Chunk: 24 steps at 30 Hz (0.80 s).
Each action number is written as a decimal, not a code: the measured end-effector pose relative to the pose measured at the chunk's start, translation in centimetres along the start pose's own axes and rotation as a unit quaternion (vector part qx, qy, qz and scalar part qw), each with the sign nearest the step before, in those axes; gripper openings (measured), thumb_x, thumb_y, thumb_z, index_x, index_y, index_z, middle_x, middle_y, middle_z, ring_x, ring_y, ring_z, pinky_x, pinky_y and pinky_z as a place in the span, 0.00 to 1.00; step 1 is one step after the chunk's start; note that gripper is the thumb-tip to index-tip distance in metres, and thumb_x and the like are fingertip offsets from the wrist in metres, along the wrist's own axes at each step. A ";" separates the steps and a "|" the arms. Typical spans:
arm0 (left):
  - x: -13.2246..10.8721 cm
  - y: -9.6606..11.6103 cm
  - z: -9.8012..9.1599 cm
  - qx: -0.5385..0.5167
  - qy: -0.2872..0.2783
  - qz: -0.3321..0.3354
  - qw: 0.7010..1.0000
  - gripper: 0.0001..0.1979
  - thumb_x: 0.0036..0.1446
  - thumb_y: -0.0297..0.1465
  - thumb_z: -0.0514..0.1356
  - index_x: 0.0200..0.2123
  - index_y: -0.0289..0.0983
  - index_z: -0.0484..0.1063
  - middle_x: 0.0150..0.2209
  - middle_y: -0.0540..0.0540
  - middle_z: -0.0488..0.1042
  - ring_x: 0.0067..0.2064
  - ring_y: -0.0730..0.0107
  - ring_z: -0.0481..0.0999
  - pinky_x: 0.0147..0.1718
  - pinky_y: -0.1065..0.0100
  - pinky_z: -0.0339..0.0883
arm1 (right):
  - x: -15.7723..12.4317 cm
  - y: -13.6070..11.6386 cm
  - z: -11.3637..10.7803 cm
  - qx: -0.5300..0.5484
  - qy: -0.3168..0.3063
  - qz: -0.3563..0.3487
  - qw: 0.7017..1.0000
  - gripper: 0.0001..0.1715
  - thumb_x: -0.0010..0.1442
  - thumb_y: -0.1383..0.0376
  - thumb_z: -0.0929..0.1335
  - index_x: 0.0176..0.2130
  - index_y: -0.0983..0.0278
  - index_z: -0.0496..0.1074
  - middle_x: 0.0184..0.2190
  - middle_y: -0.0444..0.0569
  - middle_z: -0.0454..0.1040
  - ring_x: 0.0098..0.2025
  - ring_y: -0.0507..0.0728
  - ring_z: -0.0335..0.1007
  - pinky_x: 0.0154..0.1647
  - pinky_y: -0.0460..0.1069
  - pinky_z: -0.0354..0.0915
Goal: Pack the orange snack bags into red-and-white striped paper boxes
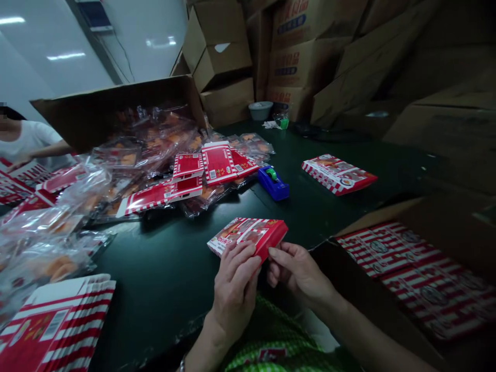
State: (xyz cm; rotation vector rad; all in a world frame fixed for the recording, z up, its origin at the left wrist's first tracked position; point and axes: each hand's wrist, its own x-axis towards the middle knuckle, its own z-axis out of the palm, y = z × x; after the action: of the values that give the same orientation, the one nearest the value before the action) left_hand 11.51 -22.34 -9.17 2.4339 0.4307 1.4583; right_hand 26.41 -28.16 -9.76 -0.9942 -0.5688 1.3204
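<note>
A red and white printed carton [248,231] is tilted above the near part of the dark green table. My left hand [236,281] grips its near side, with the fingers laid over the top face. At the carton's red right end, my right hand [296,266] has its thumb and fingers closed against the edge. Whether a flap or a bit of tape lies between those fingertips is too small to tell. Beyond my hands stands a blue tape dispenser [273,182] with a green roll. Another filled carton [339,174] lies flat to its right.
Flat cartons [58,325] are stacked at the near left. Clear bags of orange food [155,137] spill from a large cardboard box [127,88], with several cartons on top. An open box [411,263] at right holds striped cartons. A person [31,137] sits at far left.
</note>
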 end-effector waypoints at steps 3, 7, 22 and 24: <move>0.4 0.4 -0.3 -0.032 0.010 -0.031 0.999 0.15 0.56 0.17 0.59 0.45 0.38 0.71 0.47 0.40 0.78 0.52 0.61 0.76 0.56 0.55 0.67 | 0.4 0.0 0.0 -0.032 -0.010 -0.002 0.999 0.23 0.49 0.48 0.74 0.33 0.63 0.72 0.20 0.44 0.73 0.16 0.52 0.67 0.16 0.45 0.64; 1.3 1.6 -1.5 -0.115 0.022 -0.150 0.982 0.14 0.56 0.20 0.61 0.44 0.40 0.72 0.48 0.43 0.78 0.49 0.63 0.78 0.48 0.64 0.73 | 1.2 -0.4 0.5 -0.070 0.004 -0.064 0.995 0.27 0.44 0.46 0.75 0.34 0.62 0.71 0.23 0.44 0.73 0.20 0.53 0.69 0.19 0.47 0.66; 3.3 2.3 -4.9 -0.123 -0.057 -0.253 0.958 0.10 0.56 0.27 0.61 0.43 0.41 0.73 0.42 0.48 0.80 0.41 0.69 0.79 0.39 0.73 0.73 | 0.9 -11.4 3.8 -0.735 -0.192 -0.276 0.588 0.19 0.51 0.53 0.72 0.38 0.63 0.74 0.36 0.53 0.76 0.42 0.64 0.72 0.49 0.59 0.64; 3.9 2.2 -4.7 -0.136 -0.043 -0.277 0.950 0.09 0.56 0.28 0.62 0.41 0.41 0.73 0.39 0.49 0.79 0.38 0.71 0.78 0.36 0.75 0.72 | 1.5 -12.3 6.7 -0.796 -0.264 -0.160 0.520 0.18 0.51 0.53 0.73 0.36 0.64 0.75 0.30 0.51 0.77 0.34 0.62 0.73 0.37 0.54 0.67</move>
State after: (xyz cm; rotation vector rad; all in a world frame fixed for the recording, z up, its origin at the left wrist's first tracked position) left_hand 9.29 -22.48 -3.06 1.9352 0.7621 1.0800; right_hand 27.63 -24.28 3.76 -1.6981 -2.5877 0.3581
